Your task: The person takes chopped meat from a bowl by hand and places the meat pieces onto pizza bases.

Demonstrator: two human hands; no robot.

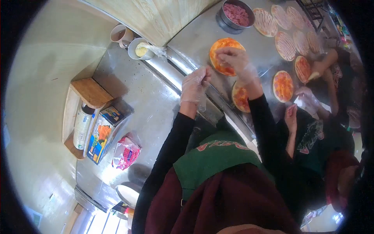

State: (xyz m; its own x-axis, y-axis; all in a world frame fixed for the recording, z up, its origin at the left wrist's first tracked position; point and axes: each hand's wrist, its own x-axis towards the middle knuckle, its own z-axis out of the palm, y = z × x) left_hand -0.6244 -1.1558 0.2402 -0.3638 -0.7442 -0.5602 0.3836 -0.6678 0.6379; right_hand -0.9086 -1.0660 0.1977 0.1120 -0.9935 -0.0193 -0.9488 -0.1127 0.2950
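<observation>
My left hand (194,84), in a clear plastic glove, is held closed near the counter's edge. Its fingers are curled in, and what they hold, if anything, is hidden. Over a pizza base with red-orange sauce (224,42) hovers my right hand (238,62), also gloved. Motion blurs its bent fingers, so I cannot tell whether they hold anything. A second sauced pizza base (240,98) lies partly behind my right forearm.
Co-workers' hands (307,99) (291,117) are at the right, near more sauced bases (283,86). Farther back stand a metal bowl of chopped pink meat (235,15) and several striped bases (285,45). A white bowl (141,48), mug (121,36), wooden holder (91,93) and pink bag (126,153) sit left.
</observation>
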